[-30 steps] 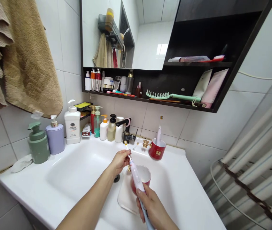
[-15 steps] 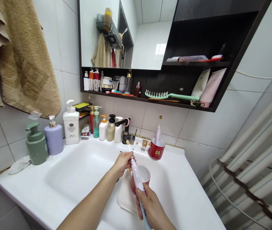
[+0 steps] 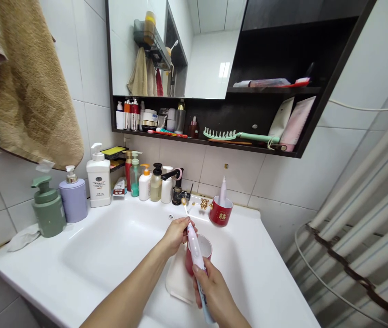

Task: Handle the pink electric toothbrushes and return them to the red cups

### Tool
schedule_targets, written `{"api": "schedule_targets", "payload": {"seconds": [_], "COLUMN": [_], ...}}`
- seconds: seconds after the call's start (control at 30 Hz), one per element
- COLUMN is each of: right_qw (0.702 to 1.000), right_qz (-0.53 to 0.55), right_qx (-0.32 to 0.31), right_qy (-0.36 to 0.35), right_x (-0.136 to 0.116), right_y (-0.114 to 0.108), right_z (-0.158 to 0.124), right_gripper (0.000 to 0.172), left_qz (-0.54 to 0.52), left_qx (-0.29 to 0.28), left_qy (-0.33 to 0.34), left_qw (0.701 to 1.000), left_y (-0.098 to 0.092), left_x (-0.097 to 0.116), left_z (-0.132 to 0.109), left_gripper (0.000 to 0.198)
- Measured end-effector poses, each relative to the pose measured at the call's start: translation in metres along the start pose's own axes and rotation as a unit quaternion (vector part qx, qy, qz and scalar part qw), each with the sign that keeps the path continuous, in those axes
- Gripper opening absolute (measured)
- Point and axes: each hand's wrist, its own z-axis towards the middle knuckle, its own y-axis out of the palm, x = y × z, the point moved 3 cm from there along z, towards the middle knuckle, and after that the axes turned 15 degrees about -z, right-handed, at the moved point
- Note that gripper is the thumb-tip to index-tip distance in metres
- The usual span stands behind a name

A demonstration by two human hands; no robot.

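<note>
My left hand and my right hand both grip a slim white-and-pink electric toothbrush. The left fingers close around its upper body, and the right hand wraps its lower end. Its bristled head points up above my left hand, toward the black faucet. Behind the toothbrush, a red mug with a white inside stands on a white plastic board in the basin. My hands hide part of the mug.
The white basin has pump bottles along its back edge. A red cup on the right holds another toothbrush. Above is a dark mirrored cabinet with crowded shelves. A tan towel hangs left, a striped curtain right.
The whole scene has drifted left and slightly up in the view. The toothbrush head has risen a little, and both hands still grip the toothbrush.
</note>
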Motion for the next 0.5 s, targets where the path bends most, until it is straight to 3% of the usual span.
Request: {"api": "schedule_targets", "payload": {"seconds": [0.3,0.5], "right_qw": [0.992,0.997], "right_qz": [0.115,0.068], "right_qx": [-0.048,-0.032], "right_qy": [0.013,-0.001], "right_x": [-0.0102,-0.0044], "right_y": [0.0033,0.0048], "right_z": [-0.0067,-0.0017], "right_gripper": [0.029,0.034], "left_qz": [-0.02,-0.044], "left_qx": [-0.017,-0.037], "left_qy": [-0.011,-0.005], "left_qw": [1.0,0.998], "left_y": [0.0035,0.0089], "left_x": [0.0009,0.0028], "left_z": [-0.0013,-0.0044], "left_gripper": [0.02,0.02]}}
